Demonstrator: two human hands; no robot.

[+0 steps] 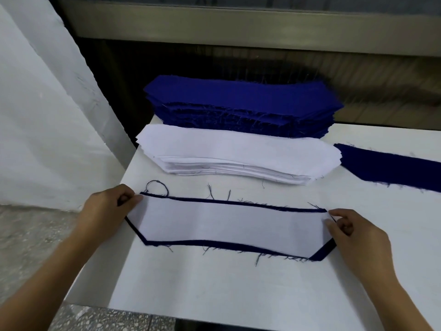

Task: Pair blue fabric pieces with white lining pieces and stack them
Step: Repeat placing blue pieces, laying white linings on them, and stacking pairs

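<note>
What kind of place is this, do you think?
Probably a garment workshop: a stack of blue fabric pieces, a stack of white lining pieces, and the left hand and right hand pinching a white lining piece laid on a blue piece.

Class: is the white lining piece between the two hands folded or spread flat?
Spread flat. The white lining piece lies unfolded on a blue piece, whose edge shows around it.

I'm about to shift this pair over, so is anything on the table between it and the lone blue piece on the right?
Nothing visible. The left hand and right hand pinch the ends of the pair, and the table toward the lone blue piece shows only bare surface.
</note>
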